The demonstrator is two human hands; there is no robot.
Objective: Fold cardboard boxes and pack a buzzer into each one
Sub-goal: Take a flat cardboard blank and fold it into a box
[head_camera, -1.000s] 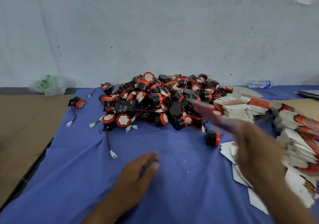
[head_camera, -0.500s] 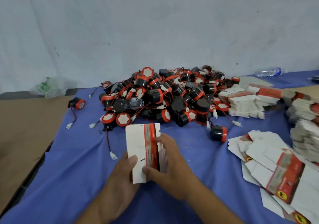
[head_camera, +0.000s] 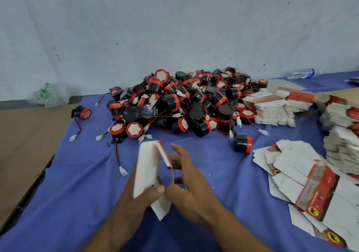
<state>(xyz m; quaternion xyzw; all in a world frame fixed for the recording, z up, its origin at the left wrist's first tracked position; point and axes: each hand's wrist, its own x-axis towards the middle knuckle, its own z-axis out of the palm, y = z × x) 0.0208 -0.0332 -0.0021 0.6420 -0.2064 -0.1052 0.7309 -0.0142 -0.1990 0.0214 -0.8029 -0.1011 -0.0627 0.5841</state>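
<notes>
**Head view.** The step in hand appears to be opening a flat carton blank (head_camera: 147,166) into a sleeve. The blank is held above the blue cloth (head_camera: 77,193), in front of the buzzer pile (head_camera: 184,104), and is partly opened into a V. One panel is white, the other is edged in red.

- The left hand (head_camera: 143,195) grips the white panel. Its thumb pinches the lower edge and its fingers lie behind the card.
- The right hand (head_camera: 192,189) holds nothing closed. Its fingers are nearly straight and spread, and they lie against the red-edged panel. It is not clear whether its thumb reaches inside.

Recommended procedure:

1. Hold the white panel fixed.
2. Push the opposite panel outward along the scored creases until the corners stand square.
3. Apply pressure near the creases, not mid-panel, because thin card is likely to buckle.
4. Close the bottom flaps before loading.

A single buzzer (head_camera: 242,143) lies apart from the pile, to the right, and is the easiest one to reach. Tuck its lead wire inside the carton. More flat blanks (head_camera: 303,176) lie to the right.
</notes>
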